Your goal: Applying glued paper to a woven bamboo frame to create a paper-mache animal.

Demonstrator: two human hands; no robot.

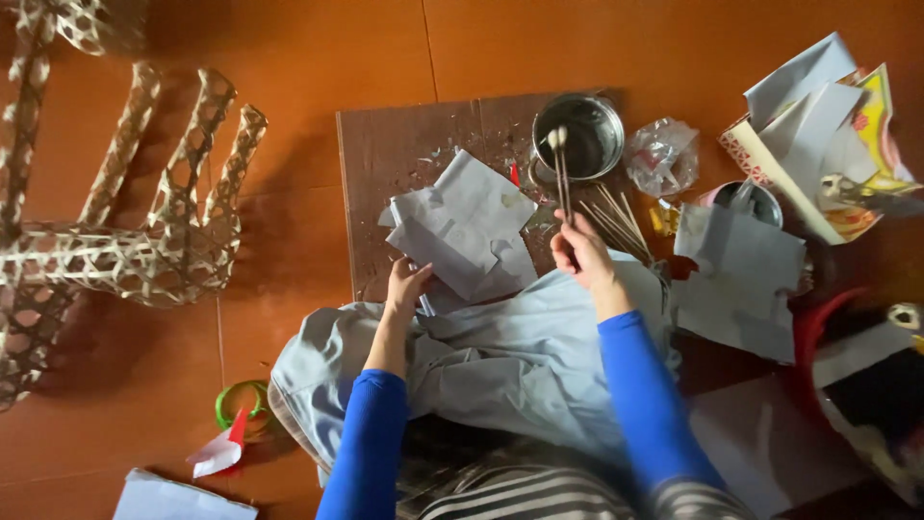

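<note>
My right hand (583,254) grips a thin stick brush (561,173) whose pale tip reaches over the rim of a round metal bowl (580,137) with dark contents. My left hand (406,286) rests on the lower left edge of a stack of grey paper sheets (469,229) lying on a brown board (399,159). Both arms wear blue sleeves. A pale grey cloth (500,356) covers my lap below the hands.
A woven bamboo frame (125,221) lies at the left on the orange floor. Several thin sticks (621,221), a crumpled clear plastic bag (661,154), a second metal bowl (746,197), more grey sheets (736,279) and coloured papers (828,135) sit at the right. A green tape ring (241,400) is lower left.
</note>
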